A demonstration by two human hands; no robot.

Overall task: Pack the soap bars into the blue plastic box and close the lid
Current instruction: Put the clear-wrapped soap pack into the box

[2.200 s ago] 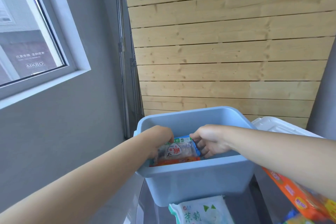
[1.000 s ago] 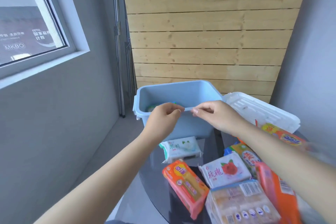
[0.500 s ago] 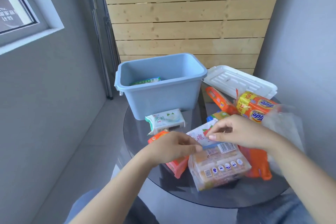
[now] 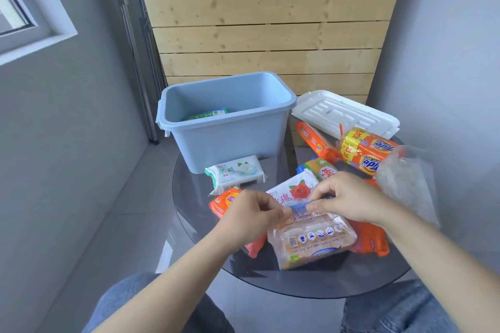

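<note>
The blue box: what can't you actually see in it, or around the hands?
- Blue box, head view: its near wall hides all but one green pack.
- Clear multipack: left hand and right hand cover its top edge.
- Transparent bag, right: blurred, contents unreadable.

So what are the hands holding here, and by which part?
Both hands, left and right, pinch the clear multi-bar soap pack by its far top edge.

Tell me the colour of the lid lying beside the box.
White, with raised ribs; the lid shows clearly in the head view.
</note>
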